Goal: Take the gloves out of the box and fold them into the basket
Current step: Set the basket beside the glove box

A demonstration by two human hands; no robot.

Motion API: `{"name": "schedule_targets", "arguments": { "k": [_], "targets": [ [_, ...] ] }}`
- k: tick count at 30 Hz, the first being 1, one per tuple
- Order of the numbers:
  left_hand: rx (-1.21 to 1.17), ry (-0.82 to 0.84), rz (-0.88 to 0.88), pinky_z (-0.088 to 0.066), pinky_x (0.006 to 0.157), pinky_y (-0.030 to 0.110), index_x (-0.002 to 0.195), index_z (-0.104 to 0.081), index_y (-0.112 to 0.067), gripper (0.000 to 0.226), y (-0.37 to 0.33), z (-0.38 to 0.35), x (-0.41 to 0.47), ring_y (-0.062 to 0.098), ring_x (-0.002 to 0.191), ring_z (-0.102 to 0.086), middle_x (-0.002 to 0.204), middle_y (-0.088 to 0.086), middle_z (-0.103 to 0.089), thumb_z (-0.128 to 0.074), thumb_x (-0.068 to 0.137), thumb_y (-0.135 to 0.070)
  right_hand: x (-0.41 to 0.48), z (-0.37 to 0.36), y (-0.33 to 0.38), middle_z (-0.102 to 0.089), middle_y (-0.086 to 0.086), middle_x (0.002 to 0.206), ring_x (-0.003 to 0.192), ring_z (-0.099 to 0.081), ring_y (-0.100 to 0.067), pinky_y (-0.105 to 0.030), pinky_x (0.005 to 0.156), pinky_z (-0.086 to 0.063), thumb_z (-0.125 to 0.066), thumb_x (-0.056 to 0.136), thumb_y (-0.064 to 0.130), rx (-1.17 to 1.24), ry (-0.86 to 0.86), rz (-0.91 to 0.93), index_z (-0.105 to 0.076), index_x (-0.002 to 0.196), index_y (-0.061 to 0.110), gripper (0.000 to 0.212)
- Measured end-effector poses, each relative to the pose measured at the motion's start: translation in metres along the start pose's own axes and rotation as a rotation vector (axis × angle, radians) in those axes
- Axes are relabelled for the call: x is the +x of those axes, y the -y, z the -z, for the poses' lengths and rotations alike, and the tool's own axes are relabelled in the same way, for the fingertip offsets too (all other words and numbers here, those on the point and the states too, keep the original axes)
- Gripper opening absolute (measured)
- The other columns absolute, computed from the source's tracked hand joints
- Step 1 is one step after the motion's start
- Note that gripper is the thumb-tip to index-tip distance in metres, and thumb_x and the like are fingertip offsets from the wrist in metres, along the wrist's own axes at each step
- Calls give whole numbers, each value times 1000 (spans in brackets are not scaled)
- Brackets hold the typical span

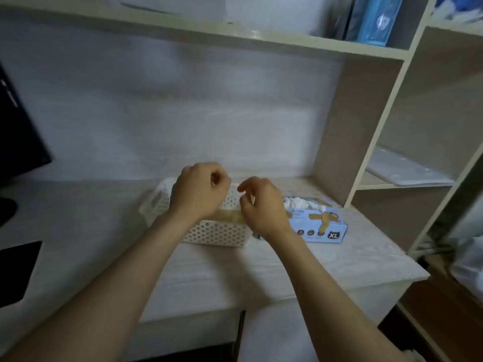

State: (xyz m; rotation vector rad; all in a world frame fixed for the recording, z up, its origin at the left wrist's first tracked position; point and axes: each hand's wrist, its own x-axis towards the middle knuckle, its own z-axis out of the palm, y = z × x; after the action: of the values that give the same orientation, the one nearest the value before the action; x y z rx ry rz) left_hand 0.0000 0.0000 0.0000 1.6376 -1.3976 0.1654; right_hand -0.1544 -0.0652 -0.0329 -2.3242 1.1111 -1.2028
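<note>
White perforated basket (217, 232) beside glove box (321, 223); left hand (197, 190), right hand (261, 207) curled above rim, grip unclear.

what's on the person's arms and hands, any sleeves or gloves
The left forearm and right forearm are bare to the frame edge, no sleeves. The left hand and right hand are ungloved, no watch or band at either wrist.

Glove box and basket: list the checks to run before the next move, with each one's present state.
1. Glove box open, white gloves showing at its opening: ok.
2. Basket upright on the desk, beside the box: ok.
3. Left hand free: cannot tell; its fingers are curled.
4. Right hand free: cannot tell; its fingers are curled.
5. Tan item in the basket folded: cannot tell; the hands hide most of it.
</note>
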Motion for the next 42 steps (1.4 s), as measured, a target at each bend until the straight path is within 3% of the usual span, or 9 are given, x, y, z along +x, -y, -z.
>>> {"name": "schedule_targets", "arguments": {
  "k": [3,8,12,17,21,26,29,33,42],
  "targets": [
    [152,104,46,-53,62,32,74,-67,-31,21,20,2,-28,16,69,-65,69,-13,-67,-56,91,-34,-34,-11,-13,-61,-12,122,111,-54,-34,-43,96,-44,-58,100,18,-188,138,58,-71,120,17,24],
    [264,247,62,-54,57,34,66,-62,-20,38,43,3,-56,20,61,-62,61,-4,-64,-52,95,-42,-58,-25,-14,-53,-15,130,118,-42,-39,-45,101,-37,-50,109,19,-279,135,113,-72,125,20,27],
    [369,233,-11,-51,64,34,70,-71,-18,58,61,5,-59,21,61,-61,59,1,-65,-44,102,-58,-49,-41,-7,-53,-12,117,113,-46,-37,-46,99,-45,-51,106,7,-250,169,138,-73,131,21,36],
    [420,204,4,-50,75,39,57,-63,-15,68,94,5,-42,24,57,-57,50,0,-58,-39,104,-59,-27,-68,-5,-56,-12,114,114,-47,-34,-41,96,-46,-50,108,14,-174,171,168,-72,133,20,34],
    [511,146,51,-46,83,41,56,-64,-19,71,116,-4,-24,24,56,-54,50,-3,-56,-29,98,-64,-8,-93,-11,-51,-19,135,134,-40,-35,-46,103,-47,-57,99,9,-157,151,191,-72,131,19,37],
    [570,-111,-16,-35,91,45,58,-66,-20,49,127,-25,-3,25,61,-55,51,-1,-58,-43,91,-47,15,-114,-31,-27,-22,159,149,-26,-41,-50,113,-38,-62,88,22,-145,133,287,-58,141,15,53],
    [501,-267,-190,-39,91,47,60,-60,-19,31,128,-48,5,25,62,-55,57,-1,-61,-55,89,-28,17,-123,-46,-27,-18,153,138,-41,-36,-47,113,-42,-61,81,17,-10,98,258,-42,149,13,70],
    [480,-378,-364,-41,88,48,67,-60,-17,26,127,-70,-1,25,66,-54,62,-2,-57,-57,93,-21,17,-120,-53,-34,-15,144,128,-44,-23,-31,108,-43,-54,76,8,60,62,186,-40,145,2,71],
    [446,-299,-479,-43,94,48,100,-71,-15,14,118,-75,-18,28,85,-61,96,3,-68,-57,100,-12,12,-113,-46,-51,-17,134,112,-60,-30,-43,90,-54,-48,75,-13,57,-164,183,-52,133,-2,59]
  ]
}}
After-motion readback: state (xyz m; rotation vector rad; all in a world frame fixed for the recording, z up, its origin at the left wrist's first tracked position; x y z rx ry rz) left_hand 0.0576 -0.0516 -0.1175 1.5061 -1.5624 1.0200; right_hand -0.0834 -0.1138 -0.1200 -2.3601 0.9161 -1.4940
